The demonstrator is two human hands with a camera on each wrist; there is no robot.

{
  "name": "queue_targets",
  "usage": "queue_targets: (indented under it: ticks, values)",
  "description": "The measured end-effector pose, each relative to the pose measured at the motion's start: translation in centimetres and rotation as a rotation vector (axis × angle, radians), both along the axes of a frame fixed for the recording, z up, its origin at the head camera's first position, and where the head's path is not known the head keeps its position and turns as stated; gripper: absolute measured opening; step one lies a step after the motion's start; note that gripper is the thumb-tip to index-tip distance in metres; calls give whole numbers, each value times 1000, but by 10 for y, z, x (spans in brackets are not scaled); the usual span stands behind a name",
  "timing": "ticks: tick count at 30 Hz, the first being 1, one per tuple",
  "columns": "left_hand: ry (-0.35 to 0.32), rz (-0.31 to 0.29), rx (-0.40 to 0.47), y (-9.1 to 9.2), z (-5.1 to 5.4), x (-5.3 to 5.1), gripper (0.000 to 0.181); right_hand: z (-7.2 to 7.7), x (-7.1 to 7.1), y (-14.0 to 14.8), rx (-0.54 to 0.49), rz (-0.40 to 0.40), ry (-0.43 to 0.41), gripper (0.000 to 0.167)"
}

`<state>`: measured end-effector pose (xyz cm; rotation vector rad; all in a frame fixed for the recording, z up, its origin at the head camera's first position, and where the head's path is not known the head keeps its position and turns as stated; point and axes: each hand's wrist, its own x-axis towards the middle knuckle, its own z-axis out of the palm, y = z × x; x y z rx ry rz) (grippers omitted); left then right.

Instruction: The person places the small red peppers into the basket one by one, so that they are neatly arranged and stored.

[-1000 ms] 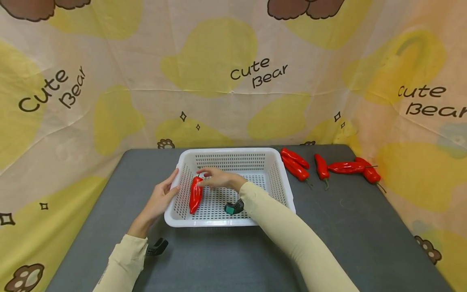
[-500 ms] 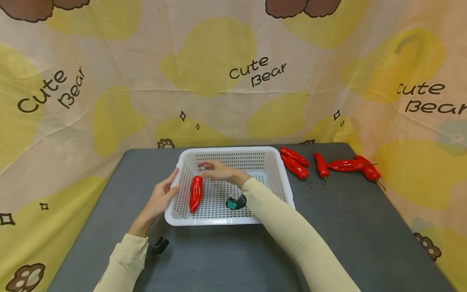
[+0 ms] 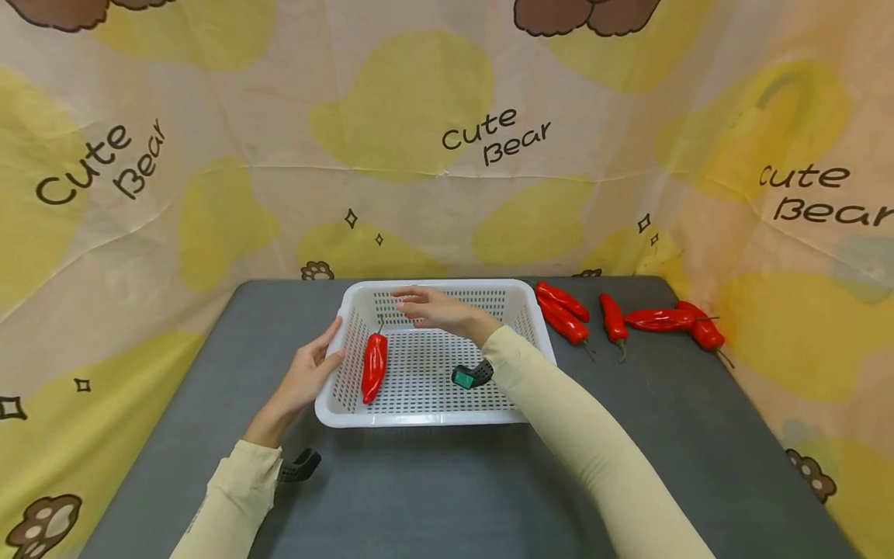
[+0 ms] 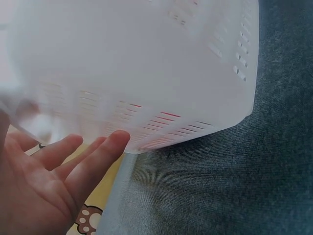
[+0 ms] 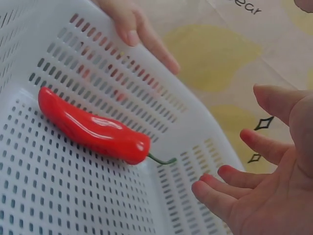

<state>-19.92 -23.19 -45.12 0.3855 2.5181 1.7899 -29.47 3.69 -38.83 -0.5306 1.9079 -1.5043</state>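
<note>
A white plastic basket [image 3: 426,420] with slotted walls stands on the grey table. One red chili pepper [image 3: 374,369] with a green stem lies inside, along the left wall; the right wrist view shows this pepper [image 5: 95,129] closely. My left hand [image 3: 306,374] holds the basket's left rim, thumb at the rim and fingers against the outer wall, as the left wrist view shows for the fingers [image 4: 100,156]. Over the basket's far part hovers my right hand [image 3: 440,310], fingers spread and holding nothing, apart from the pepper.
Right of the basket, two red peppers [image 3: 563,317] lie close together. Farther right are a single pepper [image 3: 613,318], a sideways pepper [image 3: 660,319] and another pepper [image 3: 705,330] touching it. A printed cloth [image 3: 433,155] hangs behind and beside the table.
My right hand has let go of the pepper by its stem end and moved up and to the right. The pepper stays in the basket; my left hand has kept its hold.
</note>
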Motion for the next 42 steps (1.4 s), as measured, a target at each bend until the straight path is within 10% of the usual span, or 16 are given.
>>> queue_targets:
  ticks: [27,42]
  values:
    - [-25,-8,-60,2,10,3,62,52,13,137,-194,-54,52,56]
    - [22,30,-53,6,6,4,58,39,15,223,-54,-225,121,62]
